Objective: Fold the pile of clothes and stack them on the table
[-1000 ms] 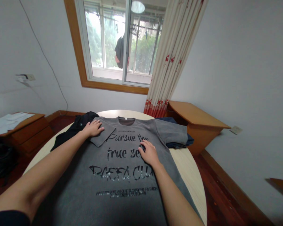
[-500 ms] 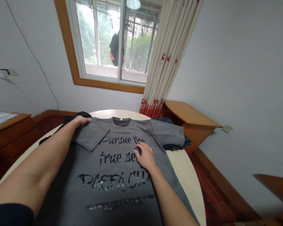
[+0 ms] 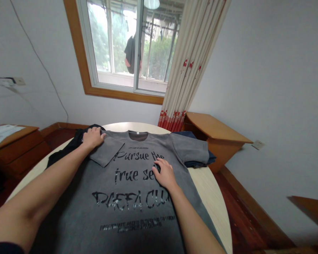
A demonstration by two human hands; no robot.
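Note:
A grey T-shirt [image 3: 132, 183] with black lettering lies spread front up on the round table, its collar toward the window. Its left-side sleeve is folded inward over the chest, while the other sleeve sticks out to the right. My left hand [image 3: 93, 137] is open, resting by the shoulder at the folded sleeve, fingers slightly apart beside a black garment [image 3: 66, 148]. Lying flat on the printed chest, my right hand [image 3: 164, 173] is open and covers part of the lettering.
The pale round table [image 3: 214, 197] carries dark blue folded clothes [image 3: 196, 163] under the right sleeve. Behind it stand a wooden desk [image 3: 214, 127] and a curtain [image 3: 190, 70] beside the window. A wooden cabinet [image 3: 18, 151] with papers is at left.
My left hand has turned, and its fingers now show spread over the shoulder area. My right hand stays on the chest. The view has shifted slightly.

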